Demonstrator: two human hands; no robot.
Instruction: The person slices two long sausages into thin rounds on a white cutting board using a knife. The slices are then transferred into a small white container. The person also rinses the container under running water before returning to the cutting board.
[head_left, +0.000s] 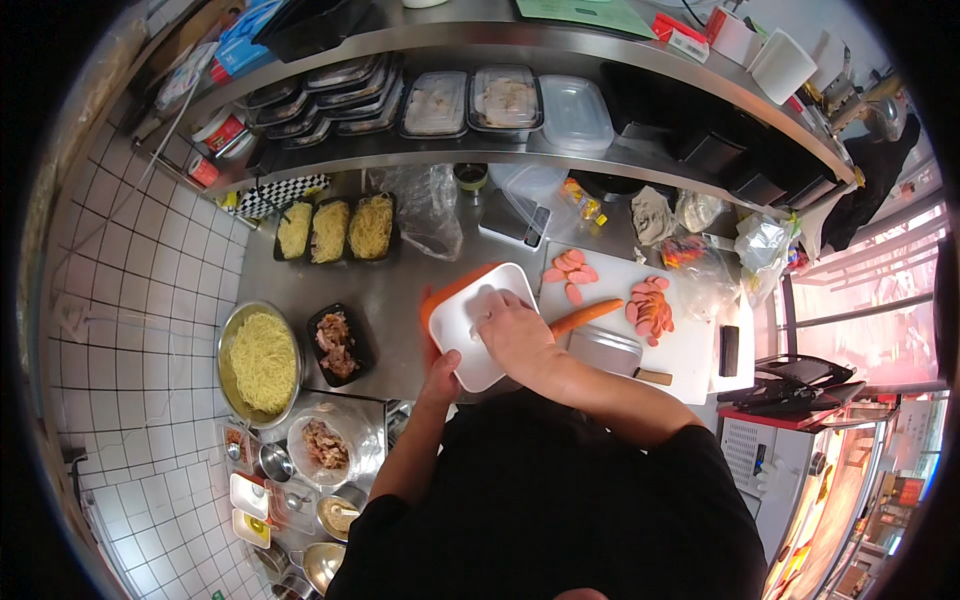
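Note:
A white tub with an orange outside (461, 352) is tilted in front of me, above the steel counter. My left hand (442, 379) grips its near left side, thumb over the rim. My right hand (517, 330) reaches inside; its fingertips are partly hidden, so I cannot tell whether they hold anything. To the right, a carrot (589, 316) lies on the white cutting board (694, 367) beside a cleaver (604, 351) with a wooden handle. Pink sausage slices (651, 309) form one pile there, and a smaller group of slices (570, 271) lies farther back.
Left of the tub are a black tray of meat (337, 345) and a steel bowl of noodles (261, 364). Three noodle trays (330, 231) stand behind. A kitchen scale (515, 219) sits under the steel shelf (450, 156). Meat fills part of a lined bowl (324, 444) at lower left.

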